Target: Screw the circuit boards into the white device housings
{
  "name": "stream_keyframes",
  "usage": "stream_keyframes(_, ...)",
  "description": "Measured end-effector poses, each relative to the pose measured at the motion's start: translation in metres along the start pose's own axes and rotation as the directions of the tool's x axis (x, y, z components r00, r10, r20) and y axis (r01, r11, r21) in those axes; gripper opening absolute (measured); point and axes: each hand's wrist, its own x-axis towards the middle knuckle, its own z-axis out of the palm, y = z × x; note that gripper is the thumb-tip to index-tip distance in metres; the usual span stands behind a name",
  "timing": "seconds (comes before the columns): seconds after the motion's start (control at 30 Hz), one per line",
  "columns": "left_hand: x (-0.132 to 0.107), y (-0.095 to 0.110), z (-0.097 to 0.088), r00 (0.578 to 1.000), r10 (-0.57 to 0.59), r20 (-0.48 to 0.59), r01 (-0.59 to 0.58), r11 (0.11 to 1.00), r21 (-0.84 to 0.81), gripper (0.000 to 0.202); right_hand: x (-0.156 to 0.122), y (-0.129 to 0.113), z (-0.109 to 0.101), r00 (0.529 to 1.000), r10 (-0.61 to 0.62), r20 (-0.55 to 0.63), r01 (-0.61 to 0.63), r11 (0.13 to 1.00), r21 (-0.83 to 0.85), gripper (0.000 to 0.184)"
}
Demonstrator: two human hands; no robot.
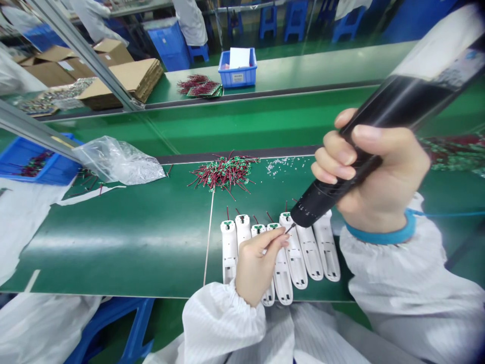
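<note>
My right hand (382, 172) is wrapped round a black electric screwdriver (341, 167), which slants down to the left. Its thin bit (290, 228) ends at the pinched thumb and forefinger of my left hand (261, 258). Whatever lies between those fingertips is too small to make out. Beneath both hands, several white plastic housings (295, 255) lie side by side on the green work surface. Small green circuit boards (228, 225) with red wires sit at their upper ends. My left hand partly covers the housings in the middle.
Beyond the housings is a heap of small circuit boards with red wires (225, 172), with scattered tiny screws (282, 166) to its right. A clear plastic bag (121, 162) and a blue bin (45, 164) are at left. A raised ledge holds another blue bin (237, 76) and cardboard (121, 83).
</note>
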Motion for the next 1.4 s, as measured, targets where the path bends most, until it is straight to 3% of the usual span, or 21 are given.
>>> stream_keyframes(0.1,0.000,0.000,0.000,1.000,0.024,0.014,-0.024,0.999,0.022,0.012,0.000,-0.001,0.000,1.000,0.002,-0.001,-0.002,1.000,0.007,0.018)
stream_keyframes(0.23,0.003,0.003,0.001,0.991,-0.124,0.054,0.133,0.973,-0.190,0.010,-0.001,-0.003,0.001,1.000,-0.018,-0.006,0.017,1.000,-0.003,0.016)
stream_keyframes(0.37,0.008,0.008,-0.001,0.946,-0.252,0.206,0.319,0.842,-0.435,0.020,-0.003,-0.005,0.003,0.998,-0.050,-0.035,0.051,0.998,0.028,0.017)
stream_keyframes(0.57,0.011,0.010,-0.004,0.906,-0.255,0.337,0.415,0.690,-0.593,0.024,-0.007,-0.008,0.005,0.996,-0.072,-0.047,0.074,0.996,0.041,0.019)
stream_keyframes(1.2,0.011,0.011,-0.004,0.889,-0.335,0.313,0.456,0.723,-0.519,0.033,-0.013,-0.014,0.010,0.987,-0.133,-0.086,0.125,0.987,-0.097,0.017)
stream_keyframes(1.4,0.000,0.001,0.010,0.868,-0.364,0.337,0.490,0.736,-0.467,0.033,0.000,0.009,-0.004,0.977,-0.211,0.013,0.211,0.973,-0.094,0.011)
